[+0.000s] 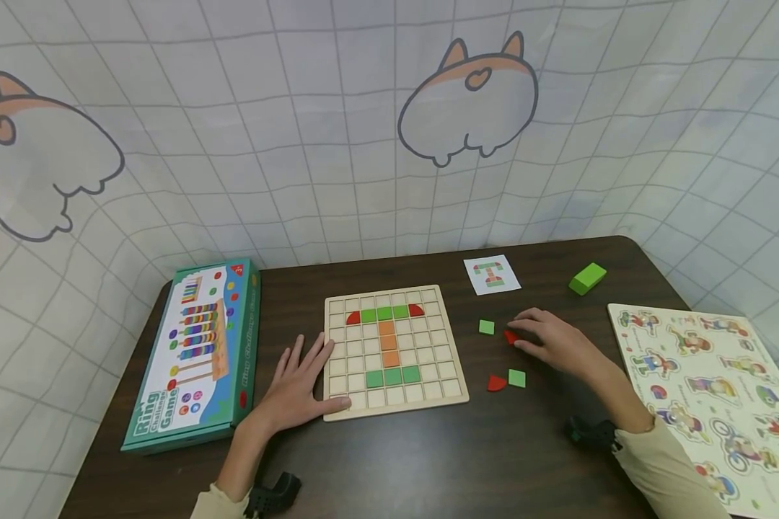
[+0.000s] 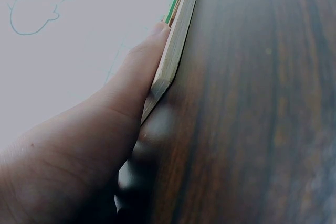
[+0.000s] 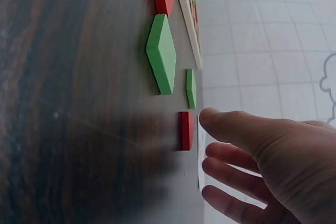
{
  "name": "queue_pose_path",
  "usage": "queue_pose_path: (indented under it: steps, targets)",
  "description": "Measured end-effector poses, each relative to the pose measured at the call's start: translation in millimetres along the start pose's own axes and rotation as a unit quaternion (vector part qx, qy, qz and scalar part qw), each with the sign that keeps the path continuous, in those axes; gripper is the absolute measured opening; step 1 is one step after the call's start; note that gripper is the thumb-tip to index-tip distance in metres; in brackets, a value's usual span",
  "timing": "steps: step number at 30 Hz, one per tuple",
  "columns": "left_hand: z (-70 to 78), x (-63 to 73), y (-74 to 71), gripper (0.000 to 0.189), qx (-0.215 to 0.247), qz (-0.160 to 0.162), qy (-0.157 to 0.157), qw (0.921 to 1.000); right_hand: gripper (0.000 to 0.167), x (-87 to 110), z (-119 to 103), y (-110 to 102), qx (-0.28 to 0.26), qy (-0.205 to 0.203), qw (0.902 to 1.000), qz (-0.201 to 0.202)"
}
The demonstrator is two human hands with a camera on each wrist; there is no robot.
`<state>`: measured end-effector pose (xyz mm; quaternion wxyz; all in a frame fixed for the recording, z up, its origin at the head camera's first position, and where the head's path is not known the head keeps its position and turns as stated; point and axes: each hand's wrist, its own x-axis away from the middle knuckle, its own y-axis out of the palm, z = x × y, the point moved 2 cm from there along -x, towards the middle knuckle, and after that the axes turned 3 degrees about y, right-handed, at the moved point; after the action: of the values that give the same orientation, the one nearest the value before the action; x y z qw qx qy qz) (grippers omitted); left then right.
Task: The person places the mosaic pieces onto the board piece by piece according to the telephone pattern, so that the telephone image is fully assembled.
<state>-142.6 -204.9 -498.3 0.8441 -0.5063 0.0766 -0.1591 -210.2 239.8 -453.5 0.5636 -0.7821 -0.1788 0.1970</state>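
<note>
A wooden grid board (image 1: 358, 406) lies flat on the table. On it, a row of three green squares (image 1: 384, 313) runs between two red quarter-round pieces, above a column of orange squares (image 1: 389, 342) and a lower row of green squares (image 1: 392, 376). My left hand (image 1: 298, 386) rests at the board's left side, fingers spread, thumb on its near corner. With fingers loosely bent, my right hand (image 1: 558, 342) hovers around a loose red piece (image 3: 186, 130), thumb apart from it in the right wrist view. Nearby lie two loose green squares (image 1: 486, 327) and another red quarter-round (image 1: 496, 383).
A pattern card (image 1: 492, 274) lies behind the loose pieces. At the back right stands a green block (image 1: 587, 278). A sheet of pictured figures (image 1: 707, 389) covers the right side, and a Ring Challenge Game box (image 1: 195, 353) lies on the left. A patterned curtain (image 1: 337, 144) hangs behind.
</note>
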Motion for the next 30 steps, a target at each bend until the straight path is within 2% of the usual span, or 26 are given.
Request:
queue_pose_path:
  steps: [14,23,27,30]
  targets:
    - [2.9,0.5,-2.1,0.104,0.004,0.002,0.002,1.0,0.032,-3.3,-5,10,-0.01,0.023,0.9997,0.002]
    - [2.5,0.6,-1.6,0.104,0.01,0.0,0.001,0.9999,0.014,-9.3,-11,13,-0.025,0.042,0.9986,0.017]
    - [2.0,-0.2,-1.7,0.103,0.008,-0.003,0.001,1.0,0.014,-20.6,-22,13,-0.037,0.018,0.9988,0.027]
    - [2.2,-0.3,-3.3,0.103,0.009,-0.004,0.001,0.9999,0.014,-31.0,-41,11,-0.085,-0.023,0.9954,0.037]
